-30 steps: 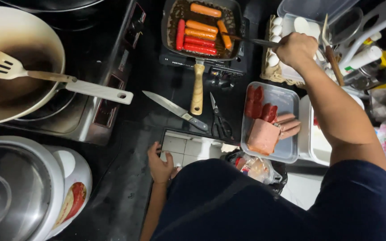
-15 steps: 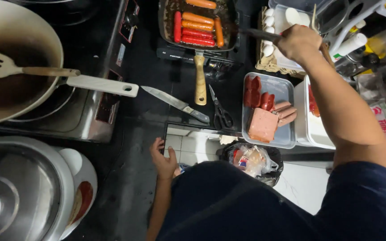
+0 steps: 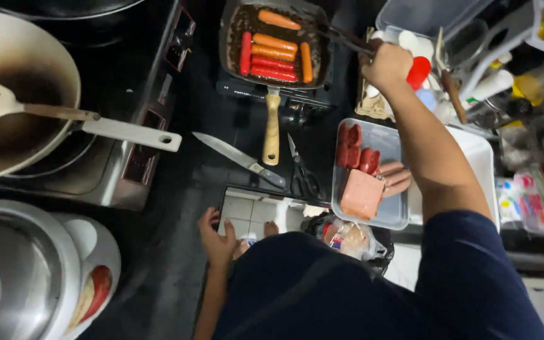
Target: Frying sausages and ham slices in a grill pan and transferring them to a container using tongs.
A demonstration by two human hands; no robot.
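i've got a single view, from the camera on the person's head, looking almost straight down over their dark blue top at a black counter (image 3: 177,208). it sits high enough to take in the whole work area: the square pan of sausages (image 3: 276,43) lies at the top edge, farthest from the body, the rice cooker (image 3: 26,277) fills the lower left corner close under the lens, and the cluttered rack (image 3: 524,94) runs off the right side. the right hand (image 3: 386,65) reaches up-frame, the left hand (image 3: 216,238) rests near the bottom centre. no second view overlaps with this one.
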